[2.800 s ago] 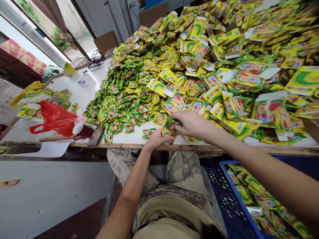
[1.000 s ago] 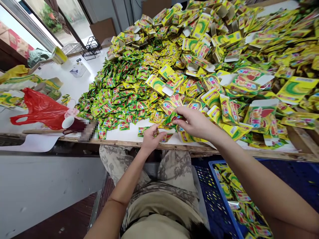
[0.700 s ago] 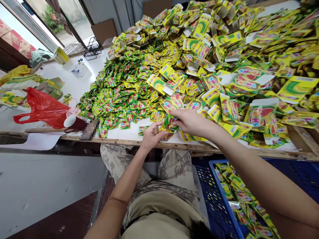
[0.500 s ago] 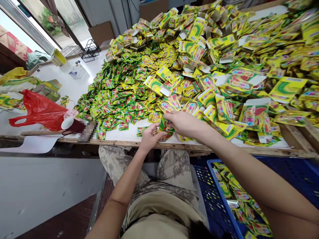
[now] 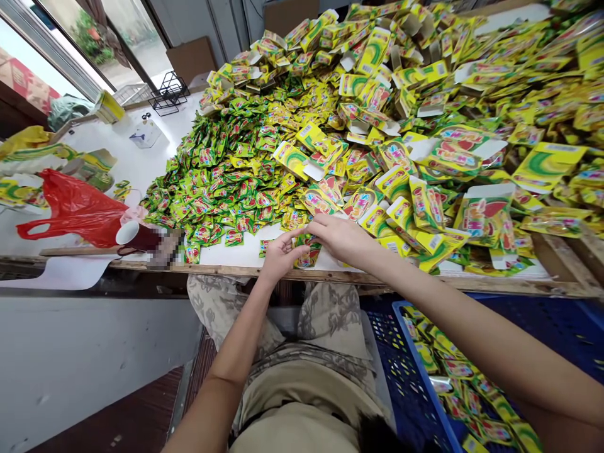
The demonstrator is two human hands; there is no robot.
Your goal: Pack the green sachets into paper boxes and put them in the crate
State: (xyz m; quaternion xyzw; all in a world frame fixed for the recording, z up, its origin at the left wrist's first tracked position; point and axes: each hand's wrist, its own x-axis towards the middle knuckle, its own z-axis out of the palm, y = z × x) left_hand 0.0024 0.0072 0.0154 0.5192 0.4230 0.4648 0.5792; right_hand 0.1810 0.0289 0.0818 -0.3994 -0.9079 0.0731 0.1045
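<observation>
At the table's front edge my left hand (image 5: 282, 255) and my right hand (image 5: 337, 238) meet at the fingertips. A green and red packet (image 5: 309, 254) lies just under and between them. The fingers of both hands are curled; whatever is pinched between them is too small or hidden to make out. Behind the hands rises a heap of small green packets (image 5: 221, 163), which runs into yellow and green boxes (image 5: 401, 182) on the right. A small green packet is partly covered by my left hand.
A red plastic bag (image 5: 75, 207) and a dark cup (image 5: 136, 238) are on the white table (image 5: 155, 135) at left. A black wire rack (image 5: 168, 94) stands farther back. Below the table at right is a blue crate (image 5: 425, 377) holding packets.
My left hand has shifted slightly left, and my right hand now lies flatter over the fingertips. The green packet that stood up between the hands now lies lower, near the table edge.
</observation>
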